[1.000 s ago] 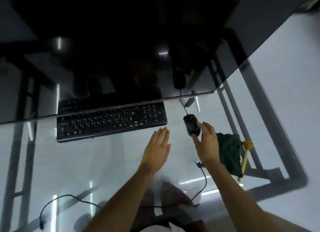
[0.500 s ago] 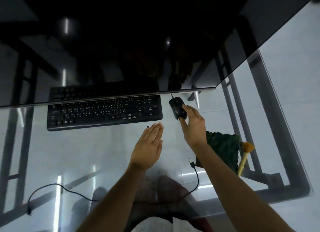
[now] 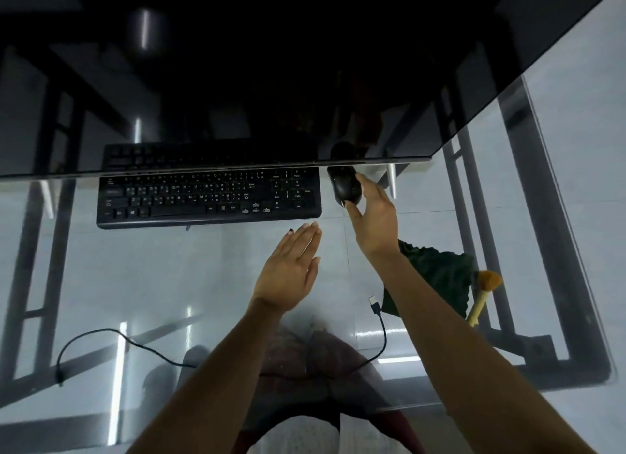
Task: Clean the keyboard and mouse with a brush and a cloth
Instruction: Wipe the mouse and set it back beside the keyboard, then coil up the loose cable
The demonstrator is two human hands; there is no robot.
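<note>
A black keyboard (image 3: 210,196) lies on the glass desk (image 3: 135,284), its far rows under the edge of a dark monitor. To its right sits a black mouse (image 3: 345,188). My right hand (image 3: 374,216) grips the mouse, thumb on its near left side and fingers along its right. My left hand (image 3: 291,270) hovers flat over the glass below the keyboard's right end, fingers straight, holding nothing. A dark green cloth (image 3: 437,274) lies crumpled right of my right forearm. Beside it is a brush (image 3: 482,294) with a yellow handle and orange bristles.
A large dark monitor (image 3: 271,81) overhangs the desk's far half. A black cable with a USB plug (image 3: 374,301) runs across the near glass, and another cable end (image 3: 61,379) lies at the near left. The metal desk frame (image 3: 528,216) shows through the glass.
My right hand has pushed the mouse away from me, up to the monitor's edge beside the keyboard. My left hand stayed flat and open near the keyboard's corner.
</note>
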